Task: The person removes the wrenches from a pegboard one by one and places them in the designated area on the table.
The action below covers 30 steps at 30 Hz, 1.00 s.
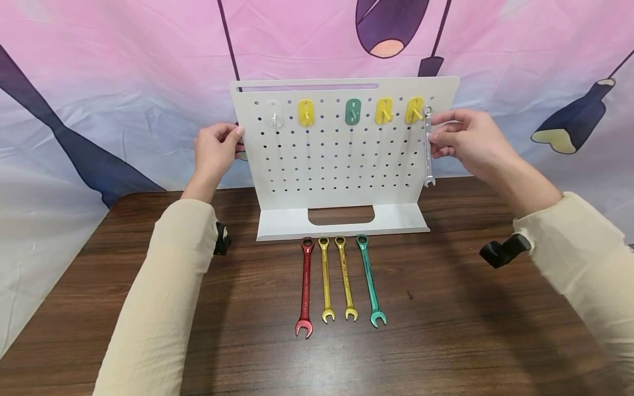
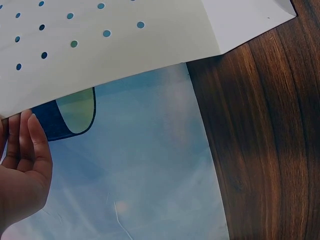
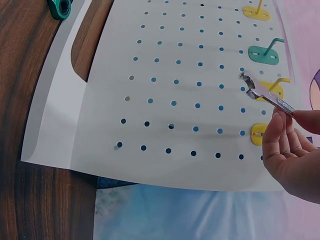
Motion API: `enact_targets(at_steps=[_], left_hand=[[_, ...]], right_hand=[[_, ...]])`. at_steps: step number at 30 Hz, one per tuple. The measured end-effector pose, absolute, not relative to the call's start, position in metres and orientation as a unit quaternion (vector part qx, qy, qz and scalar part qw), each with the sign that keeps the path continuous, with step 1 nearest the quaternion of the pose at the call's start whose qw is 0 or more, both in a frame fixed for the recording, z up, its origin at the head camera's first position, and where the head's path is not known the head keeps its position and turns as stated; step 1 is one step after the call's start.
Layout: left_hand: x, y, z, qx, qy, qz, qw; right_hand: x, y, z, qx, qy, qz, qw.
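In the head view a white pegboard [image 1: 342, 159] stands upright on the table. My left hand [image 1: 216, 149] grips its left edge, the thumb near the front and the other fingers partly hidden behind. With thumb and fingers my right hand [image 1: 470, 137] pinches a silver combination wrench [image 1: 428, 148]. This wrench hangs upright, ring end up, in front of the board's right side. Its ring is close to the rightmost yellow hook [image 1: 415, 110]; whether they touch I cannot tell. The right wrist view shows the wrench's open end [image 3: 251, 86] pointing away from the fingers.
On the table before the board lie a red wrench [image 1: 305, 286], two yellow wrenches [image 1: 325, 280] and a green wrench [image 1: 370, 280]. The board also carries a clear hook [image 1: 274, 114], a green hook [image 1: 353, 111] and more yellow hooks [image 1: 306, 113]. A patterned cloth [image 1: 148, 82] hangs behind.
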<state>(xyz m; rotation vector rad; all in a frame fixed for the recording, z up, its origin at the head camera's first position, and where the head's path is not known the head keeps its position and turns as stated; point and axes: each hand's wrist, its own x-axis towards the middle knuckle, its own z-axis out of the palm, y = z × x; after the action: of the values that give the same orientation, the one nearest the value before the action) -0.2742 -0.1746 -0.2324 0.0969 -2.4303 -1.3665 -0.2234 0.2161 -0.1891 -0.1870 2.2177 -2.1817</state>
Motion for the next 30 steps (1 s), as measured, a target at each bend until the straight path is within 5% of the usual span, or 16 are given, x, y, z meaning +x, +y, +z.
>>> enact_targets(at_steps=[14, 30], left_hand=[[-0.272, -0.174, -0.232, 0.028, -0.856, -0.484, 0.178], [-0.272, -0.174, -0.232, 0.033, -0.857, -0.483, 0.174]], right_hand=[[-0.213, 0.214, -0.209, -0.074, 0.82, -0.568, 0.006], [-0.195, 0.205, -0.276, -0.068, 0.821, -0.555, 0.114]])
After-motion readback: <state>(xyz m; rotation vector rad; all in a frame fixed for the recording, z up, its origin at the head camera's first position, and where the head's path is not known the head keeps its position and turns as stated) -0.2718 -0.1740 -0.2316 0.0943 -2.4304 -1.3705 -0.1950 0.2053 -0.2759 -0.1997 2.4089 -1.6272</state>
